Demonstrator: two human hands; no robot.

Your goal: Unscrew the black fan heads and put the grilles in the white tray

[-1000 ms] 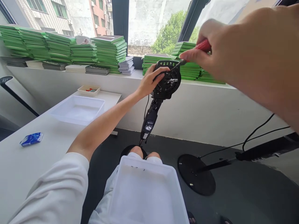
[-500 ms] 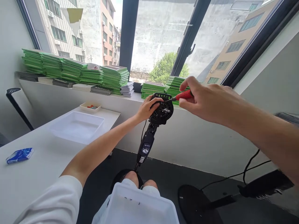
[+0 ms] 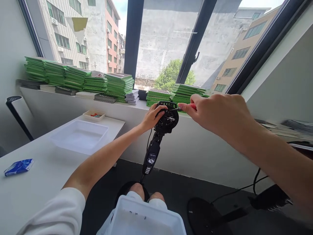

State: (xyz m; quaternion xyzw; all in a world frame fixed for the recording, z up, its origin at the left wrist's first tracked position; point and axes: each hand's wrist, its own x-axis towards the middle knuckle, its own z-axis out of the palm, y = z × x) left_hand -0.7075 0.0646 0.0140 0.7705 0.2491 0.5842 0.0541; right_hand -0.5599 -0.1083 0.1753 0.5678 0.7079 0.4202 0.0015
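A black fan motor head [image 3: 167, 125] with a bare metal shaft tops an upright stand with a dial on its control panel [image 3: 151, 160]. My left hand [image 3: 149, 119] grips the head's left side, fingers over its upper front. In my right hand [image 3: 217, 109] is a screwdriver [image 3: 193, 106] with a red handle, held from the right. Its tip points left at the upper part of the motor head, close to my left fingertips; exact contact is too small to tell. On my lap rests a white plastic tray [image 3: 174, 215] with a few small dark bits, possibly screws.
On the left, a white table [image 3: 49, 186] bears a clear plastic bin [image 3: 80, 148], a small box [image 3: 94, 118] of coloured pieces and a blue packet [image 3: 19, 167]. Green book stacks [image 3: 119, 86] line the windowsill. Another black stand base [image 3: 205, 215] and cable occupy the floor at right.
My right hand has turned and shifted slightly lower, with its fingers further along the screwdriver, covering more of the handle. My left hand keeps its hold on the motor head. The view has shifted slightly.
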